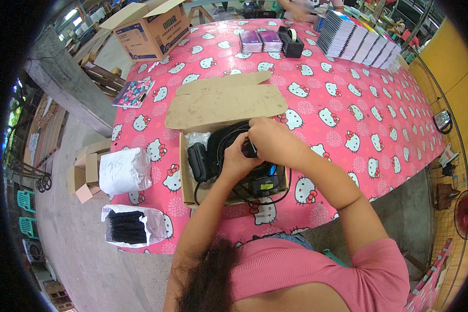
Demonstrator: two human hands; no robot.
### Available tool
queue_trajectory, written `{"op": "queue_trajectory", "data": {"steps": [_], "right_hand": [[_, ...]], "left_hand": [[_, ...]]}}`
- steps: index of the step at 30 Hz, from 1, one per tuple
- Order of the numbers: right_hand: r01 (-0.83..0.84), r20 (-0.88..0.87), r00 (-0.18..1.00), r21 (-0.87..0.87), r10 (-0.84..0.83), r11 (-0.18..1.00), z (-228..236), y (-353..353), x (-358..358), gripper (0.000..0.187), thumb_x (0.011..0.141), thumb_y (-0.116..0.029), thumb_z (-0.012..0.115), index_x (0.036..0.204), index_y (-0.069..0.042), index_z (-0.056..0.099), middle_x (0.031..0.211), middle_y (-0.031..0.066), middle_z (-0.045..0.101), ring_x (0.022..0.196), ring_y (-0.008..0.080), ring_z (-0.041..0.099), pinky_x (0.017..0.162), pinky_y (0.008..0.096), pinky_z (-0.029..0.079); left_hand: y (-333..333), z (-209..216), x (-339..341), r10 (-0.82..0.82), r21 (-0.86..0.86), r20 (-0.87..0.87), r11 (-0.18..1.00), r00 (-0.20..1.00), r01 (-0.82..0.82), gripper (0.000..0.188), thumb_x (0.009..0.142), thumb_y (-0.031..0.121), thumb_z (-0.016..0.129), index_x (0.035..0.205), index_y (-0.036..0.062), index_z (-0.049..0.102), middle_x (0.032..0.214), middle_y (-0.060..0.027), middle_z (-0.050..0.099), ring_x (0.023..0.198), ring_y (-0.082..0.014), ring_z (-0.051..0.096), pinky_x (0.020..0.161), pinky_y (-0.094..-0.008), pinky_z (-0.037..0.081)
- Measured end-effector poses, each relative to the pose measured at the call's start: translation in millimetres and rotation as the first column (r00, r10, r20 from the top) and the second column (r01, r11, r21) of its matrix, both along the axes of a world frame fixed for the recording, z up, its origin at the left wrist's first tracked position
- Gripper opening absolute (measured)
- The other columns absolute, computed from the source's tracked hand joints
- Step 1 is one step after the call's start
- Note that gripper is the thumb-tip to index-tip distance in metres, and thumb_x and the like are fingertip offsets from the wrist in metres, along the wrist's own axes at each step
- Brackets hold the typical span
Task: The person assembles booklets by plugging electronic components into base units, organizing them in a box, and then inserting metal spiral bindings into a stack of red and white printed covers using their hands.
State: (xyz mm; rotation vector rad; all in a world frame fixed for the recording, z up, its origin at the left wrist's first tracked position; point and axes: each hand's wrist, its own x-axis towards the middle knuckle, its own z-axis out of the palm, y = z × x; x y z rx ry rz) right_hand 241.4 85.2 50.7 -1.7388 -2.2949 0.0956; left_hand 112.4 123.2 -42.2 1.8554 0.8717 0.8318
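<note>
An open cardboard box [184, 174] lies in front of me, its lid [226, 104] folded back on the table. Over it, my left hand [237, 160] is closed around a small black object [249, 150] whose kind I cannot make out. My right hand [271, 139] has its fingers curled at the top of this object; its fingertips are partly hidden. Inside the box are a black oblong case [197, 162], a round black item [229, 134] partly covered by my hands, clear plastic wrap [196, 139] and a black device with a yellow label [265, 185]. A black cable [281, 198] loops over the near wall.
On the pink patterned tablecloth [317, 203] stand spiral notebook stacks [351, 44], a tape dispenser [292, 47], purple packs [260, 41] and a large carton [153, 34]. At left are a floral notebook [133, 94], a white package [125, 171] and wrapped black coils [126, 228]. Another person's hand [298, 9] is at the far edge.
</note>
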Motion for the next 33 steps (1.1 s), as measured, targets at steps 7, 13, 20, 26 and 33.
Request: {"op": "queue_trajectory", "data": {"steps": [7, 13, 20, 26, 33], "right_hand": [[0.147, -0.455, 0.875, -0.073, -0.164, 0.986, -8, -18, 11, 0.013, 0.078, -0.011, 0.064, 0.081, 0.002, 0.064, 0.076, 0.0102, 0.062, 0.069, 0.0219, 0.060, 0.063, 0.0320, 0.049], [0.198, -0.807, 0.478, -0.286, -0.347, 0.938, -35, -49, 24, 0.031, 0.089, -0.029, 0.059, 0.081, 0.001, 0.064, 0.067, 0.0074, 0.063, 0.060, 0.0127, 0.058, 0.057, 0.0275, 0.047], [0.015, -0.904, 0.106, -0.414, -0.413, 0.910, -61, -55, 22, 0.027, 0.091, -0.027, 0.058, 0.084, -0.002, 0.066, 0.077, 0.0038, 0.064, 0.069, 0.0094, 0.056, 0.061, 0.0226, 0.044], [0.049, -0.925, 0.053, -0.374, -0.377, 0.926, -76, -56, 17, 0.025, 0.088, -0.022, 0.060, 0.083, 0.001, 0.069, 0.079, 0.0062, 0.066, 0.072, 0.0111, 0.055, 0.067, 0.0250, 0.043], [0.132, -0.933, 0.112, -0.326, -0.341, 0.936, -83, -58, 12, 0.022, 0.086, -0.021, 0.065, 0.080, -0.001, 0.072, 0.077, 0.0052, 0.065, 0.072, 0.0104, 0.053, 0.066, 0.0248, 0.041]], "left_hand": [[0, -3, 0, -0.068, -0.156, 0.149, 0.983, 0.986, 0.092, 0.065, 0.062, 0.018, 0.084, 0.118, 0.0045, 0.054, 0.108, -0.0089, 0.064, 0.102, -0.0156, 0.060, 0.091, -0.0313, 0.046], [-1, -8, 4, -0.048, -0.058, 0.120, 0.997, 0.992, 0.055, 0.059, 0.064, 0.007, 0.079, 0.116, 0.0027, 0.051, 0.106, -0.0117, 0.064, 0.099, -0.0159, 0.062, 0.088, -0.0304, 0.048], [-6, -11, 3, -0.131, 0.042, 0.252, 0.991, 0.959, 0.124, 0.069, 0.070, 0.003, 0.072, 0.131, 0.0149, 0.045, 0.110, -0.0127, 0.061, 0.100, -0.0235, 0.062, 0.085, -0.0335, 0.049], [-1, -12, -1, -0.164, 0.253, 0.050, 0.956, 0.985, 0.146, 0.065, 0.069, 0.002, 0.070, 0.128, 0.0196, 0.051, 0.112, -0.0131, 0.058, 0.101, -0.0312, 0.059, 0.084, -0.0352, 0.048], [0, -16, 0, -0.152, 0.251, 0.069, 0.959, 0.986, 0.130, 0.064, 0.068, 0.002, 0.070, 0.127, 0.0183, 0.052, 0.109, -0.0132, 0.059, 0.100, -0.0298, 0.059, 0.084, -0.0342, 0.048]]}}
